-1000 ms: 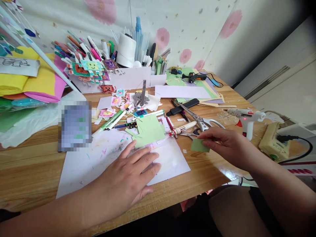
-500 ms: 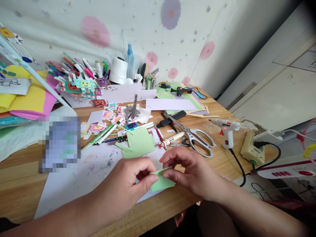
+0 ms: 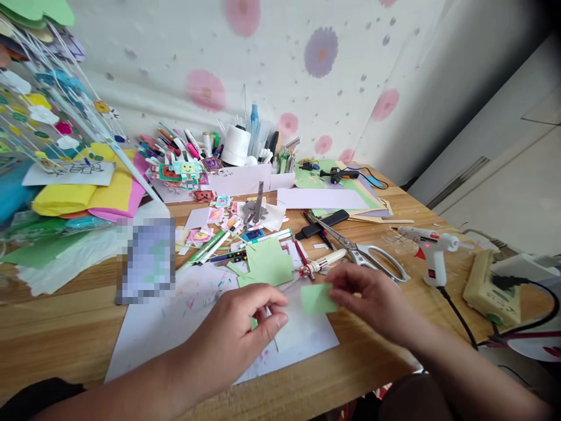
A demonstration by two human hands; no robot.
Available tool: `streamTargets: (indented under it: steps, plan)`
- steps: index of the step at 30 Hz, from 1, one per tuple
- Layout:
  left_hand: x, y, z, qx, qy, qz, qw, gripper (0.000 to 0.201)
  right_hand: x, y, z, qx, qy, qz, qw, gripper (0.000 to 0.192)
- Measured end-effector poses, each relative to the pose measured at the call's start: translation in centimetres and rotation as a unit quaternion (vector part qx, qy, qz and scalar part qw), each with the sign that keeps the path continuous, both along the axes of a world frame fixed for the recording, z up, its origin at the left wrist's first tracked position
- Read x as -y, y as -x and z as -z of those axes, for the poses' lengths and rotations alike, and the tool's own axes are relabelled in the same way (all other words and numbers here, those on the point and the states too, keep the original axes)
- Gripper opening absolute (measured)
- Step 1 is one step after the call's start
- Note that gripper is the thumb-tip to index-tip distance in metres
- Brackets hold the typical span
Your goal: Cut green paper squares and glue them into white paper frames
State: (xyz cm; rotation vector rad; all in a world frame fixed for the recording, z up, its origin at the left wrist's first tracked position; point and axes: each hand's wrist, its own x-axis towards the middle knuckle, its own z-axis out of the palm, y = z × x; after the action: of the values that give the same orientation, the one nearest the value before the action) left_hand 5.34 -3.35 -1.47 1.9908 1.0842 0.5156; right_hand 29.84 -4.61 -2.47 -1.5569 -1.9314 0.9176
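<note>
Green paper is what both hands work on. The right hand [image 3: 372,301] pinches a small green paper rectangle [image 3: 316,298] by its right edge, thumb and fingertips closed on it, and holds it just above the white sheet [image 3: 302,336] that lies on the wooden counter [image 3: 56,327]. The rectangle faces roughly toward the camera, tilted a little; its long axis runs left to right, its free end pointing toward the left hand [image 3: 245,339]. That hand is curled, thumb and forefinger closed on a tiny green scrap [image 3: 253,323], most of it hidden by the fingers.

As for progress, it looks like an early or middle stage: the small piece has already been cut to shape, and a larger green sheet [image 3: 267,266] with notches cut out of it lies just beyond the hands on the white sheet. Nothing shows the small piece glued or joined to anything yet.

Scissors [image 3: 363,254] lie open just beyond the right hand, beside a pen with a red bow [image 3: 322,261]. A white glue gun [image 3: 432,248] stands on the counter to the right, a red light showing on it, its cord trailing toward the counter's edge. At the back, a white box of markers [image 3: 210,172] holds pens and paper cut-outs.
</note>
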Motion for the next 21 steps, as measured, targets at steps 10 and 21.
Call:
streamTargets:
  steps: [10, 21]
  plan:
    - [-1.0, 4.2, 0.9, -0.020, -0.267, 0.041, 0.963, 0.018, -2.7, -3.4, -1.7, 0.238, -0.106, 0.047, 0.964, 0.025]
    - [-0.3, 3.9, 0.5, -0.029, -0.292, 0.063, 0.954, 0.016, -17.5, 6.5, -0.4, 0.341, -0.144, -0.020, 0.929, 0.026]
